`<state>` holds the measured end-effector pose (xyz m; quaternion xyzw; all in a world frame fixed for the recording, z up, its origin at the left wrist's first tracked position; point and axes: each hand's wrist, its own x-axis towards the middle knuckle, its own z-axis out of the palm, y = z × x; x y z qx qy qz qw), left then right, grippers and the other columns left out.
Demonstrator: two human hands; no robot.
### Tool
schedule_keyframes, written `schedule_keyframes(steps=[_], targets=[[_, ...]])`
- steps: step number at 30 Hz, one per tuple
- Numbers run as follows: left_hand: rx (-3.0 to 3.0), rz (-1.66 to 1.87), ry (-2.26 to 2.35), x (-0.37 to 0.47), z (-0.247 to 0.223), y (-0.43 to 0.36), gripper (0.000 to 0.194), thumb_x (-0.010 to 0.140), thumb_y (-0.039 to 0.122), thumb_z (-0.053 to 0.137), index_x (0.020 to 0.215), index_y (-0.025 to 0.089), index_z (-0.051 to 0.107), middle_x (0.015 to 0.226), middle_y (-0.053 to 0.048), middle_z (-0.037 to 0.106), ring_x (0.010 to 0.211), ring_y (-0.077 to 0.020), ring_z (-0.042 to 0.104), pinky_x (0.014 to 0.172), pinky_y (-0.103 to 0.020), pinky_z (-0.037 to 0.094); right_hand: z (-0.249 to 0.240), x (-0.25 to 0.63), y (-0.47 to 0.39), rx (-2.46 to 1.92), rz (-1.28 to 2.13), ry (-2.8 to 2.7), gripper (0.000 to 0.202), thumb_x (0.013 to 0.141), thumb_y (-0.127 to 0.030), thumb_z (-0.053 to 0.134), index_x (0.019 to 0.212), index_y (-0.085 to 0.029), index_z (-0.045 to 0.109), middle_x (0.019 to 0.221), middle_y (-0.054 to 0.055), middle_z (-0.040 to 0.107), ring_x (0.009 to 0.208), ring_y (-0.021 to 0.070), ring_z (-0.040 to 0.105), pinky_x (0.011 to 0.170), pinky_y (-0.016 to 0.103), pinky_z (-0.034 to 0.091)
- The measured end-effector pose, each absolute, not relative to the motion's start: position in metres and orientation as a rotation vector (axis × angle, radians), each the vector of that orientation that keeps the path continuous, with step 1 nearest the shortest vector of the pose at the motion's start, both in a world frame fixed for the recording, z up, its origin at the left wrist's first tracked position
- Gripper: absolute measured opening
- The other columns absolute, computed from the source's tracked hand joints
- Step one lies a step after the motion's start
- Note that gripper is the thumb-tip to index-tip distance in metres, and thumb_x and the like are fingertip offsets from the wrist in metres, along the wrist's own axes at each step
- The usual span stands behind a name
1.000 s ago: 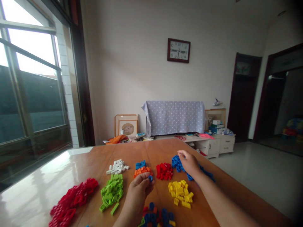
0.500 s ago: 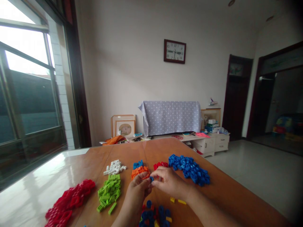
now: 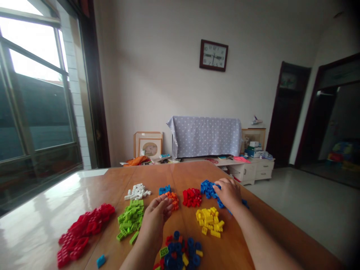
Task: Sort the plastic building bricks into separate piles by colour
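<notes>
My right hand point(image 3: 229, 193) rests over the pile of blue toy bricks point(image 3: 208, 188) at the table's right, its thumb a little apart from the bent fingers and no piece plainly held. My left hand point(image 3: 158, 210) hovers just in front of the orange bricks point(image 3: 174, 201), which it partly covers. Its fingers are curled in toward the thumb, and whatever they may hold is hidden. Between my forearms lies a mixed heap point(image 3: 180, 253) of dark blue round pieces with some red, yellow and green bricks.
Sorted piles surround the hands: yellow bricks point(image 3: 209, 220), red bricks point(image 3: 192, 197), a few lighter blue bricks point(image 3: 164, 190), white bricks point(image 3: 137, 191), lime green bricks point(image 3: 131, 217) and crimson bricks point(image 3: 84, 232). One blue brick point(image 3: 100, 261) lies alone near the front left of the wooden table point(image 3: 107, 187).
My hands have moved apart from a small blue piece they both held. The right went right to the blue pile, uncovering the yellow and red piles; the left shifted slightly left.
</notes>
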<state>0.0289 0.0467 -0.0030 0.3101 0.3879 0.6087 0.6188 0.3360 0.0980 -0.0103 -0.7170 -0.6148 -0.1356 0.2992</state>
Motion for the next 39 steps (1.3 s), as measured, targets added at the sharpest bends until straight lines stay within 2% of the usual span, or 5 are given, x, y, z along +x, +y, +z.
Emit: schedule_keyframes(steps=[11,16,21,32,39], targets=[[0.68,1.486,0.955,0.01,-0.003,0.058,0.028,0.077,0.024,0.074,0.101,0.015,0.063,0.098,-0.01,0.072,0.073,-0.0131,0.07,0.063,-0.021,0.052,-0.04,0.35,0.113,-2.047,-0.478,-1.547,0.031,0.09,-0.035,0.057,0.116,-0.027,0.072,0.138,0.008,0.061,0.138,0.0348,0.033,0.104,0.054,0.026],[0.684,1.49,0.99,0.009,-0.004,0.059,0.029,0.077,0.026,0.073,0.103,0.016,0.063,0.098,-0.01,0.072,0.072,-0.0124,0.069,0.062,-0.02,0.05,-0.018,0.343,0.103,-1.758,-0.352,-1.592,0.031,0.091,-0.034,0.051,0.111,-0.021,0.071,0.123,0.012,0.067,0.123,0.0299,0.051,0.103,0.044,0.035],[0.716,1.474,1.001,0.009,-0.005,0.057,0.031,0.075,0.029,0.072,0.102,0.017,0.062,0.096,-0.009,0.072,0.073,-0.0131,0.068,0.063,-0.021,0.048,0.013,0.293,0.07,-1.302,0.161,-1.845,0.03,0.095,-0.037,0.045,0.096,-0.02,0.069,0.09,0.004,0.072,0.087,0.0195,0.064,0.079,0.029,0.047],[1.332,1.136,1.21,0.017,-0.009,0.05,0.021,0.07,0.025,0.066,0.088,0.016,0.065,0.073,-0.002,0.065,0.063,-0.0128,0.057,0.059,-0.022,0.038,0.019,0.232,0.017,-1.225,0.565,-2.481,0.018,0.077,-0.016,0.056,0.086,-0.021,0.07,0.08,-0.001,0.07,0.073,0.0139,0.061,0.061,0.022,0.037],[2.13,0.656,1.438,0.019,-0.024,0.042,0.028,0.065,0.016,0.06,0.087,0.023,0.076,0.09,-0.005,0.072,0.08,-0.0199,0.062,0.068,-0.026,0.042,0.023,0.245,0.015,-1.438,0.625,-2.611,0.023,0.071,-0.027,0.066,0.094,-0.024,0.069,0.081,-0.002,0.07,0.068,0.0137,0.059,0.052,0.022,0.029]])
